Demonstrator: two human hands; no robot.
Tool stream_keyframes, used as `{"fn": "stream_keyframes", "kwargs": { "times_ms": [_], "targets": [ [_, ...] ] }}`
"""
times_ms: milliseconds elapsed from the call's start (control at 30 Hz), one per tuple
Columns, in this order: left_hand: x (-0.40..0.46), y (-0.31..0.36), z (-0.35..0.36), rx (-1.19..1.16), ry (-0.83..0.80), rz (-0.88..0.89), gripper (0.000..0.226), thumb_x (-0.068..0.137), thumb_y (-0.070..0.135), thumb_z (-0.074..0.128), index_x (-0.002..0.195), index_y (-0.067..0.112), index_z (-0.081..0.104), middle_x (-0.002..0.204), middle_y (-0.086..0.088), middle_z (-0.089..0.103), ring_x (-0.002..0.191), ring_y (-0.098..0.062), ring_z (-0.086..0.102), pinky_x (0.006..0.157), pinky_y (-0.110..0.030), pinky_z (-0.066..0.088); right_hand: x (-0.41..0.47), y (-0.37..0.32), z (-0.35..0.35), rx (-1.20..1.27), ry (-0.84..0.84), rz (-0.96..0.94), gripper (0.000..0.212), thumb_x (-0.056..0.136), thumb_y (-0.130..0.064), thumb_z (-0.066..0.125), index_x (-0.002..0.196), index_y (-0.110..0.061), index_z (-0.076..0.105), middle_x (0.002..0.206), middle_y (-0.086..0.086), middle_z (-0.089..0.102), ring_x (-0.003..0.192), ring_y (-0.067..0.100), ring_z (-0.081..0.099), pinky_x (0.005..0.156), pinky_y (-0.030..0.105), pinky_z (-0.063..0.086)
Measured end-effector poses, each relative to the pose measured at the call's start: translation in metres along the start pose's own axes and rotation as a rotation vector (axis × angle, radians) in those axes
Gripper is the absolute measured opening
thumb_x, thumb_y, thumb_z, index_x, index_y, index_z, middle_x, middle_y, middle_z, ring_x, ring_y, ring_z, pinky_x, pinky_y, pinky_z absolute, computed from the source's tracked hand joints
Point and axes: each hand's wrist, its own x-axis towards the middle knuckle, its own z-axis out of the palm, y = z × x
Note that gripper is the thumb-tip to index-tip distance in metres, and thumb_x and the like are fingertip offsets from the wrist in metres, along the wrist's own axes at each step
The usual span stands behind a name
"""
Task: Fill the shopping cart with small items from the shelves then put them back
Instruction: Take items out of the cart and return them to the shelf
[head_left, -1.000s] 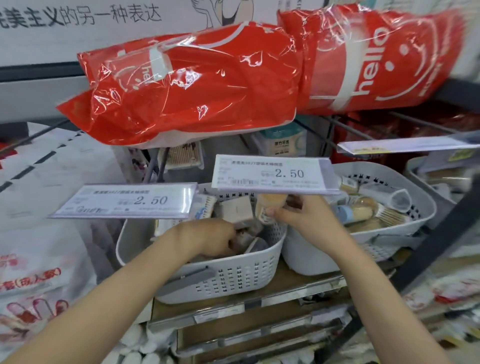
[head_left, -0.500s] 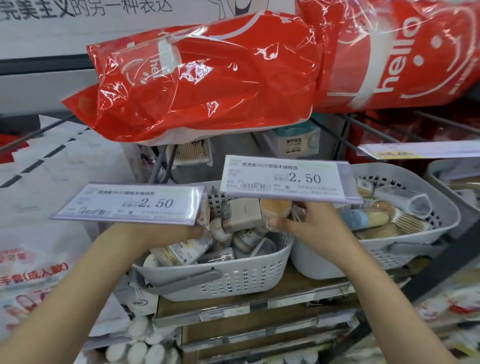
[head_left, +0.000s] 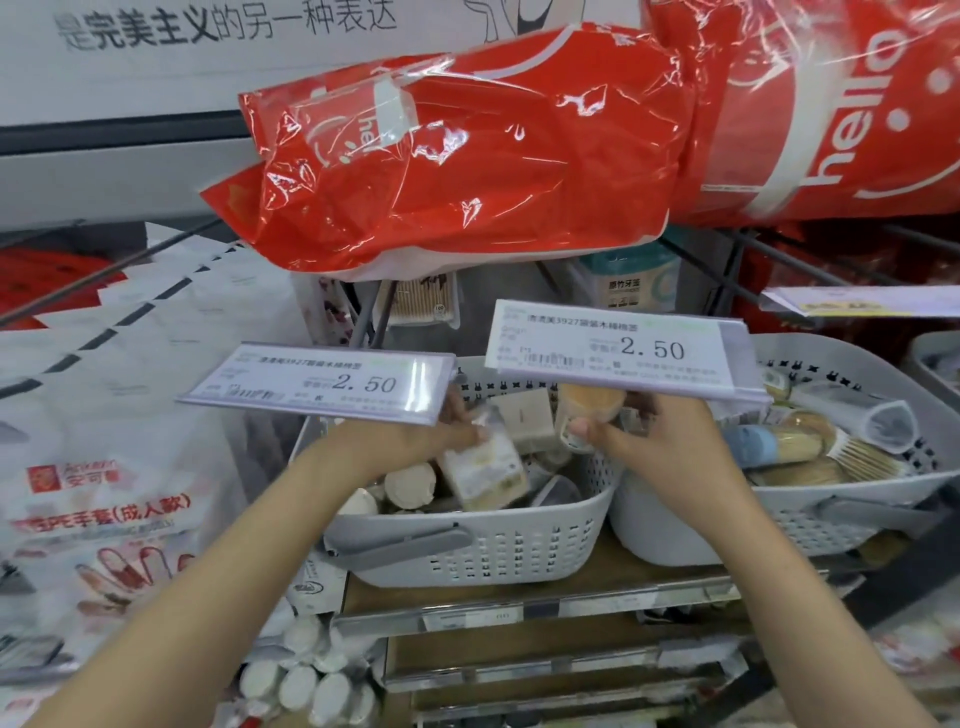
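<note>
Left hand (head_left: 415, 441) grips a small pack (head_left: 485, 467) over the near-left basket (head_left: 467, 551); right hand (head_left: 660, 441) pinches a tub (head_left: 589, 405) above its far-right corner, both beneath the price tags (head_left: 322, 379), probably mid-transfer. No cart visible.

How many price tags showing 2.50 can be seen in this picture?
2. One price tag hangs above the left hand; the other is above the right hand. A third label at the far right is unreadable.
</note>
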Motion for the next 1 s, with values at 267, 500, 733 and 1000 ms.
{"fn": "stream_keyframes", "kwargs": {
  "times_ms": [267,500,733,1000],
  "targets": [
    [-0.019,-0.005,-0.013,-0.175,-0.086,0.06,0.024,0.088,0.036,0.064,0.098,0.015,0.064,0.093,-0.002,0.067,0.084,-0.011,0.064,0.077,-0.023,0.053,0.003,0.004,0.003,-0.096,-0.101,0.014,0.056,0.074,-0.021,0.08,0.123,-0.031,0.054,0.117,-0.02,0.06,0.105,-0.007,0.055,0.08,0.003,0.04],
    [-0.047,-0.023,-0.027,0.229,-0.399,0.021,0.02,0.088,0.013,0.061,0.103,0.021,0.073,0.09,0.018,0.063,0.082,0.006,0.056,0.079,-0.007,0.043,0.006,-0.01,0.021,0.0,-0.235,-0.027,0.055,0.074,-0.024,0.08,0.114,-0.047,0.05,0.114,-0.033,0.055,0.108,-0.016,0.05,0.085,0.001,0.039],
    [-0.046,-0.042,-0.03,-0.019,-0.201,-0.091,0.014,0.083,0.006,0.067,0.09,0.019,0.067,0.088,0.004,0.067,0.097,-0.019,0.064,0.09,-0.034,0.051,0.018,-0.005,0.043,-0.154,-0.392,-0.053,0.041,0.071,-0.043,0.079,0.106,-0.037,0.059,0.103,-0.02,0.062,0.098,-0.001,0.059,0.088,0.026,0.049],
    [-0.045,-0.015,-0.025,0.53,-0.427,-0.211,0.022,0.089,0.03,0.059,0.109,0.021,0.062,0.088,0.008,0.058,0.076,-0.009,0.053,0.056,-0.017,0.039,0.019,-0.004,0.041,-0.223,-0.504,-0.021,0.043,0.068,-0.043,0.08,0.101,-0.029,0.057,0.098,-0.014,0.063,0.091,0.003,0.06,0.083,0.029,0.052]
  ]
}}
